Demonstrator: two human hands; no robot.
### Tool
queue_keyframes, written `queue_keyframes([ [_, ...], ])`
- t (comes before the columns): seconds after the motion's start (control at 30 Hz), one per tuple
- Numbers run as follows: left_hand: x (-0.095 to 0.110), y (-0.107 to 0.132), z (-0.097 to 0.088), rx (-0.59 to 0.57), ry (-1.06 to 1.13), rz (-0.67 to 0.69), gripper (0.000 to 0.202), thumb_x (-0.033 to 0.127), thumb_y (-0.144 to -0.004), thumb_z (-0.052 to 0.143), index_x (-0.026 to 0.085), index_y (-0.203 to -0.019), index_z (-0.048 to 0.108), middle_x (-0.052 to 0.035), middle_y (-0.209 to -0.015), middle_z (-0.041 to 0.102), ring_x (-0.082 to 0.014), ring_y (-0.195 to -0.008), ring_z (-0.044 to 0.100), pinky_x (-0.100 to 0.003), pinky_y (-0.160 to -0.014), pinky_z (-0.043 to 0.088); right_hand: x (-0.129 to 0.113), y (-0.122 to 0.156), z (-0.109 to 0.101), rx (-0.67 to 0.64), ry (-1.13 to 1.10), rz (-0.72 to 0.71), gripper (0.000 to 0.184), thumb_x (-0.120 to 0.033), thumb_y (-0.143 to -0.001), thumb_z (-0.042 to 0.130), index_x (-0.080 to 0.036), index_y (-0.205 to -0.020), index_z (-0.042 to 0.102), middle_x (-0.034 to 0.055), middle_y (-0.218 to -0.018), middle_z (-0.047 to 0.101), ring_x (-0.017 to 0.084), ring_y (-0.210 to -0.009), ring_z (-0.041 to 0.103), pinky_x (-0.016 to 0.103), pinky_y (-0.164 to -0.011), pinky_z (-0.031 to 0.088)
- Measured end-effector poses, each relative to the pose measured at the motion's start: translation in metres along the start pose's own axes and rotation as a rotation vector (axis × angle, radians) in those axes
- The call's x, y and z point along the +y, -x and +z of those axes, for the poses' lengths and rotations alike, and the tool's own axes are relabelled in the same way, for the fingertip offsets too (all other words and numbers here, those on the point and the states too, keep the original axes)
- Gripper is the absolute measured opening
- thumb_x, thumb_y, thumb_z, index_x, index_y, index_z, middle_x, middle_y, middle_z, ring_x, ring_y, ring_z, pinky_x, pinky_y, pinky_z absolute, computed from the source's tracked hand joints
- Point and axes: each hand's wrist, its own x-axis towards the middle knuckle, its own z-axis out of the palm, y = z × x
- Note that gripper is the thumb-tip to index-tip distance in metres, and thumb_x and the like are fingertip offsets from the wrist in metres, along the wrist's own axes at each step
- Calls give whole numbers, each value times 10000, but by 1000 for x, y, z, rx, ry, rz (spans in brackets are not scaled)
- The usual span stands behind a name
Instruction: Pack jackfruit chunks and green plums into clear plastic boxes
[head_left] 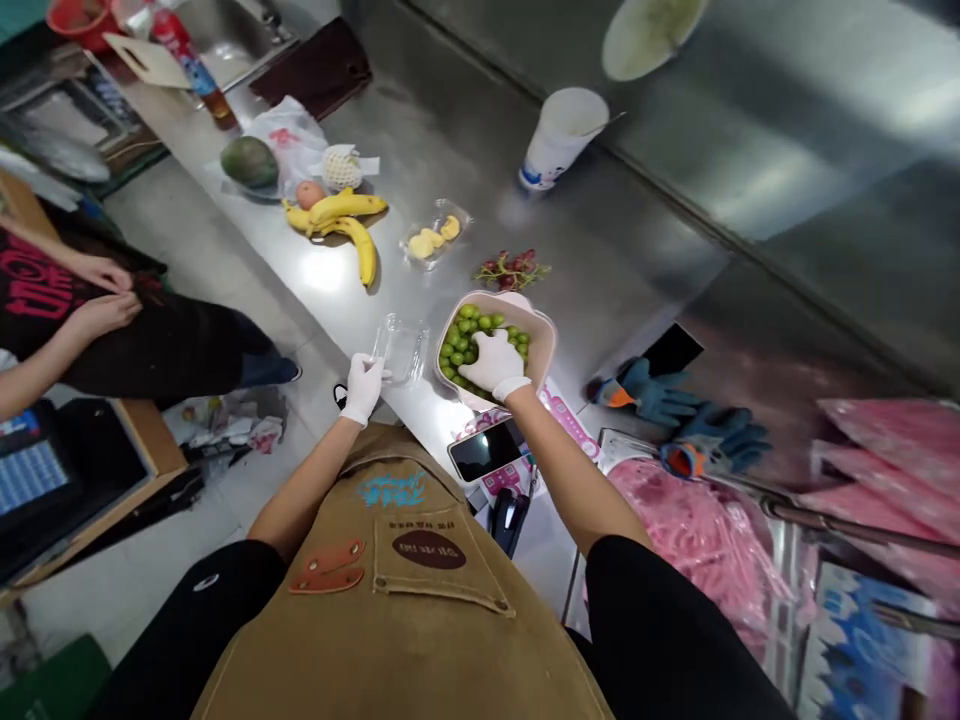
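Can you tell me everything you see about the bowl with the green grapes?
The bowl is pale pink and looks like plastic, with a wide rounded rim. It holds loose green grapes, and a white-gloved right hand lies spread on them. It sits flat on a steel counter, near the edge, close to a clear plastic tub held in the gloved left hand.

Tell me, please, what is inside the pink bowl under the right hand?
The pink bowl holds green grapes. The white-gloved right hand covers the middle of them, so what lies beneath that hand cannot be seen.
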Motion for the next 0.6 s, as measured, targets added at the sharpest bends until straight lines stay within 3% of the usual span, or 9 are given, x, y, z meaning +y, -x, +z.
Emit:
queue_keyframes([
  [0.13, -3, -5, -5, 15, 49, 20, 247, 261, -970, 645, 243, -1150, 478, -50, -1157, 659, -127, -798, 754, -273, -734, 635, 12, -18, -4, 10, -96, -63, 476, -451, -663, 942, -194, -1009, 738, 126, -1155, 610, 305, -993, 642, 420, -920, 549],
  [0.23, -2, -8, -6, -24, 42, 37, 355, 238, -939, 690, 233, -1231, 489, -71, -1196, 665, -121, -828, 742, -283, -795, 641, 18, -18, -10, 18, -239, -64, 285, -385, -676, 890, -228, -784, 678, 46, -929, 676, 250, -873, 623, 372, -822, 512],
  [0.4, -8, -9, -5, -128, 42, 3, 422, 222, -919, 707, 213, -1293, 510, -77, -1175, 674, -141, -876, 731, -279, -797, 633, 17, 5, -34, 87, -357, 80, 237, -297, -684, 868, -240, -740, 644, 17, -831, 706, 224, -804, 614, 375, -795, 485],
  [0.5, -12, -11, -7, -181, 67, -41, 476, 227, -905, 736, 208, -1327, 518, -75, -1163, 675, -147, -902, 722, -259, -779, 623, -7, 21, -55, 195, -408, 56, 223, -340, -753, 849, -229, -767, 657, 48, -866, 723, 228, -841, 631, 389, -847, 501],
  [0.6, -13, -13, -10, -223, 115, -83, 551, 206, -879, 763, 203, -1371, 514, -79, -1174, 673, -146, -917, 715, -257, -785, 623, -59, 27, -62, 255, -466, -116, 222, -389, -811, 812, -220, -846, 672, 51, -951, 738, 229, -914, 649, 372, -902, 519],
])
